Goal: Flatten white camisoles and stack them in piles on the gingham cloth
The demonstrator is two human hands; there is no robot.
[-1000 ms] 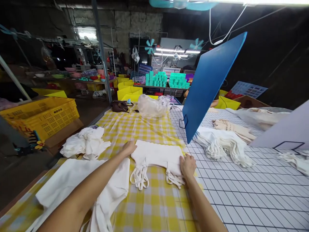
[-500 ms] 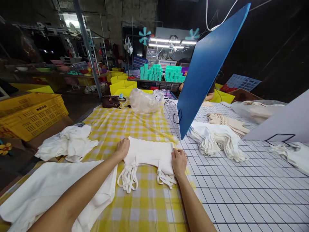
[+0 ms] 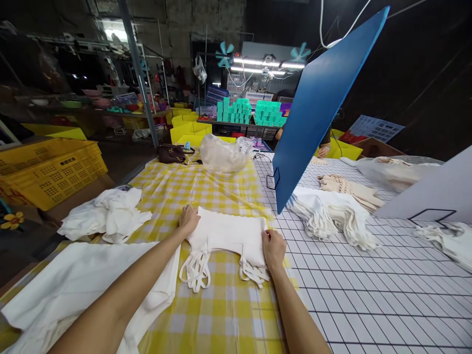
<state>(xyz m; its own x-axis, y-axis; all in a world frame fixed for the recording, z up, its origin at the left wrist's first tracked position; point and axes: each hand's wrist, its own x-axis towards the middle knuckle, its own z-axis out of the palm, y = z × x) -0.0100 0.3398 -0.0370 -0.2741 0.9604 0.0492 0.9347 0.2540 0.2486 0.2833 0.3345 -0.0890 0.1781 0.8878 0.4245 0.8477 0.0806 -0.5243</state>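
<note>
Here the left hand point(image 3: 189, 220) lies flat on the left edge of a small stack of folded white cotton bags point(image 3: 228, 235), fingers spread and pressing down rather than gripping. The right hand point(image 3: 273, 247) rests on the stack's right edge, its fingers curled lightly over the cloth; whether they pinch a layer or only press, I cannot tell. The stack sits on the yellow-and-white checked tablecloth point(image 3: 228, 314) that covers the left part of the desk, with its white fabric handles point(image 3: 195, 271) trailing loose toward the person.

Just left of the left forearm lies a larger flat sheet of white fabric point(image 3: 77, 285), and beyond it a crumpled heap of white cloth point(image 3: 105, 214). To the right, on the white grid-lined surface point(image 3: 368, 295), a fanned pile of white bags point(image 3: 332, 214) lies under a tilted blue plastic board point(image 3: 324, 103). A clear plastic bag point(image 3: 224, 155) sits at the far end.

The likely trouble is in the loose handles: they lie tangled at the near edge, so sliding or lifting the stack could drag them askew or catch them under the cloth. Uneven pressure from the two hands could also shear the layers, and the checked cloth may bunch under a push.
</note>
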